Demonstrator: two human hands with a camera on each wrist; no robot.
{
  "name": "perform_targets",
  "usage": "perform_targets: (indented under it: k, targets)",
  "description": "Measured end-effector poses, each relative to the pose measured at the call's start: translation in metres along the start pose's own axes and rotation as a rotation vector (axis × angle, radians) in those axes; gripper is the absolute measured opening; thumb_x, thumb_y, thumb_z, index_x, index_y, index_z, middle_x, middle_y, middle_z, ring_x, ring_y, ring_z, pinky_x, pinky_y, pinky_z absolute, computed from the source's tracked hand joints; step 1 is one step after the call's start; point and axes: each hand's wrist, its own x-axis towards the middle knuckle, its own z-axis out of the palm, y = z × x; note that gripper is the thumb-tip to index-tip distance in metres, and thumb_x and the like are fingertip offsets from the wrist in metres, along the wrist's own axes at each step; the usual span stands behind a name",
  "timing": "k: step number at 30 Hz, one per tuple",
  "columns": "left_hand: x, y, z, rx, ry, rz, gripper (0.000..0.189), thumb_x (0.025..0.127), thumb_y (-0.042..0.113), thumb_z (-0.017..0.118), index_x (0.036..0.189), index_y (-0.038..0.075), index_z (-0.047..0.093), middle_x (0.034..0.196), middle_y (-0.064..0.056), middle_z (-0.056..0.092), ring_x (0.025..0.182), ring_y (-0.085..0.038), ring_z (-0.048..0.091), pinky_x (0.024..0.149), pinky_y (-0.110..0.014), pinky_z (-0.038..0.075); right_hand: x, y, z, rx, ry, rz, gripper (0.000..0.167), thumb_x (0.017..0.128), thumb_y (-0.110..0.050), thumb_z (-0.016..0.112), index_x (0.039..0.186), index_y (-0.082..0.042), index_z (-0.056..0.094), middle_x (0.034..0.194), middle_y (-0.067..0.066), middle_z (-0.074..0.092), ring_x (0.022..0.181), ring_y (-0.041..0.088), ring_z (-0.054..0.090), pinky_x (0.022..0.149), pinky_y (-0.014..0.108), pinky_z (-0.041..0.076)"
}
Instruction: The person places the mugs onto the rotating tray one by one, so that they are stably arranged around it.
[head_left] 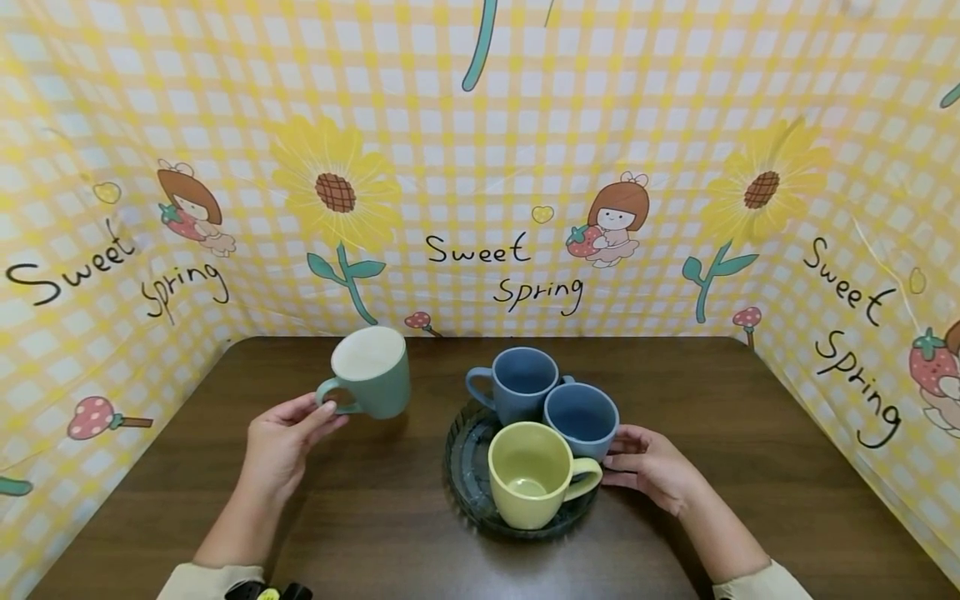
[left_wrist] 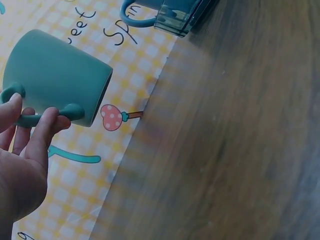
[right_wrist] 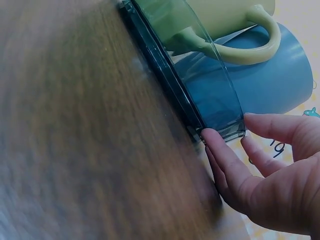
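My left hand [head_left: 288,437] pinches the handle of a green mug [head_left: 386,387], held up and slightly tilted left of the tray. Its pale top faces the head camera. In the left wrist view, fingers and thumb curl round the handle [left_wrist: 37,119]. My right hand [head_left: 660,471] has its fingertips against the outer edge of a round, dark see-through tray [head_left: 467,492]. Several mugs crowd together in the tray: a yellow mug [head_left: 528,492] in front, a blue mug [head_left: 588,425] beside my right fingers, and another blue mug [head_left: 517,387] behind.
The tray stands on a dark brown wooden table [head_left: 375,508]. Yellow checked cloth [head_left: 465,167] with printed flowers and words rises along the back and both sides. The yellow mug's handle [head_left: 588,477] points right, towards my right hand.
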Motion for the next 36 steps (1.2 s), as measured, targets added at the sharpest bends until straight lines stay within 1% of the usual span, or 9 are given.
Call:
perform_targets:
  k: [6,11,16,21,30,33,36]
  targets:
    - [-0.002,-0.003,0.005,0.01,-0.01,0.013,0.024,0.085,-0.021,0.061,0.089,-0.002,0.075,0.081,-0.008,0.072,0.078,-0.018,0.072,0.072,-0.038,0.059,0.0,0.001,-0.001,-0.002,0.011,0.008,0.03,0.088,0.011,0.059,0.113,-0.005,0.059,0.103,0.008,0.065,0.092,0.019,0.065,0.084,0.042,0.058]
    - [-0.004,-0.006,0.01,0.032,-0.011,0.006,0.026,0.085,-0.021,0.061,0.087,0.0,0.076,0.081,-0.007,0.072,0.077,-0.017,0.072,0.072,-0.038,0.06,-0.003,0.001,0.0,0.0,0.003,0.012,0.03,0.087,0.011,0.06,0.112,-0.007,0.059,0.102,0.008,0.065,0.093,0.02,0.066,0.083,0.042,0.058]
    - [-0.006,-0.007,0.016,0.068,-0.014,-0.011,0.024,0.084,-0.019,0.063,0.088,0.001,0.076,0.081,-0.006,0.072,0.077,-0.017,0.072,0.073,-0.038,0.06,-0.004,0.001,0.002,0.004,-0.004,0.006,0.03,0.086,0.011,0.061,0.111,-0.007,0.059,0.102,0.008,0.065,0.092,0.02,0.066,0.083,0.041,0.058]
    - [-0.009,-0.009,0.02,0.091,-0.019,-0.042,0.024,0.084,-0.017,0.065,0.087,0.003,0.077,0.082,-0.006,0.073,0.076,-0.018,0.072,0.073,-0.037,0.06,-0.005,0.002,0.003,0.01,-0.007,0.008,0.03,0.086,0.012,0.06,0.11,-0.007,0.058,0.102,0.008,0.065,0.091,0.02,0.067,0.083,0.041,0.058]
    - [-0.013,-0.012,0.028,0.086,-0.047,-0.046,0.026,0.084,-0.019,0.063,0.086,0.003,0.076,0.082,-0.006,0.072,0.075,-0.018,0.072,0.072,-0.038,0.06,-0.005,0.003,0.002,0.014,-0.011,0.008,0.03,0.086,0.012,0.061,0.11,-0.006,0.058,0.102,0.008,0.065,0.091,0.02,0.067,0.083,0.041,0.058]
    - [-0.013,-0.012,0.03,0.092,-0.046,-0.053,0.026,0.084,-0.019,0.064,0.085,0.004,0.076,0.081,-0.006,0.072,0.075,-0.019,0.072,0.072,-0.038,0.06,-0.005,0.003,0.002,0.015,-0.012,0.008,0.03,0.086,0.012,0.061,0.109,-0.007,0.058,0.102,0.008,0.065,0.091,0.02,0.067,0.083,0.041,0.058]
    - [-0.014,-0.011,0.033,0.091,-0.042,-0.06,0.023,0.084,-0.018,0.065,0.086,0.002,0.076,0.082,-0.006,0.072,0.075,-0.019,0.072,0.072,-0.038,0.06,-0.005,0.003,0.003,0.016,-0.01,0.01,0.03,0.086,0.012,0.061,0.108,-0.008,0.059,0.101,0.008,0.065,0.09,0.02,0.067,0.083,0.041,0.058]
